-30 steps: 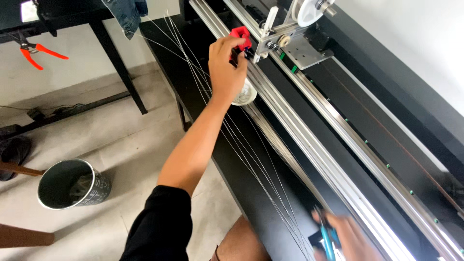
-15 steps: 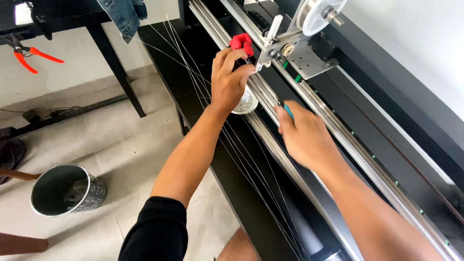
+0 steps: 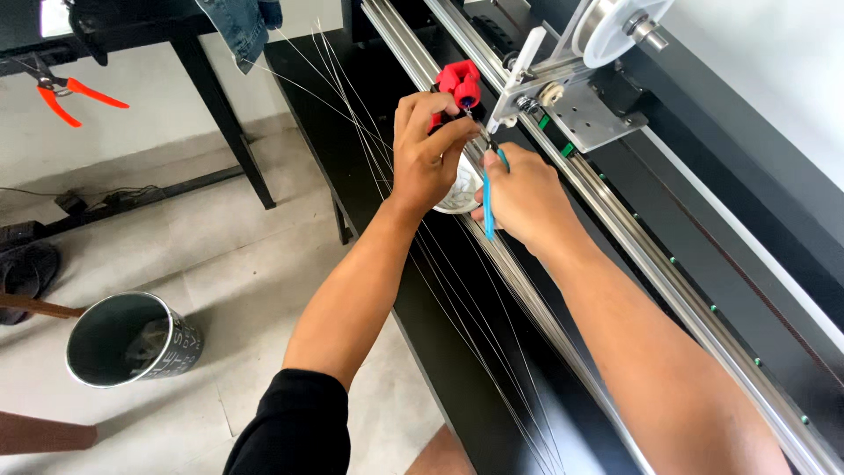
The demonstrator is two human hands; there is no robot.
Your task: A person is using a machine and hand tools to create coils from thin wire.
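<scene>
My left hand (image 3: 428,157) reaches up to a red clamp part (image 3: 458,84) on a long black machine, its fingers pinched at the clamp's lower end. Beside it, my right hand (image 3: 526,195) grips a small tool with a blue handle (image 3: 488,208), its tip raised to the same spot under the clamp. Many thin wires (image 3: 457,299) run lengthwise under both hands. A white round dish (image 3: 459,195) shows between the hands, partly hidden.
Silver rails (image 3: 668,273) run along the machine, with a carriage plate (image 3: 587,110) and a white pulley wheel (image 3: 620,22) at the top right. A metal bucket (image 3: 132,339) stands on the tiled floor at left. Orange-handled cutters (image 3: 72,91) lie beside a black table leg (image 3: 224,119).
My right hand has come up from the lower right with the blue tool and now meets the left hand at the red clamp. The view has drawn closer.
</scene>
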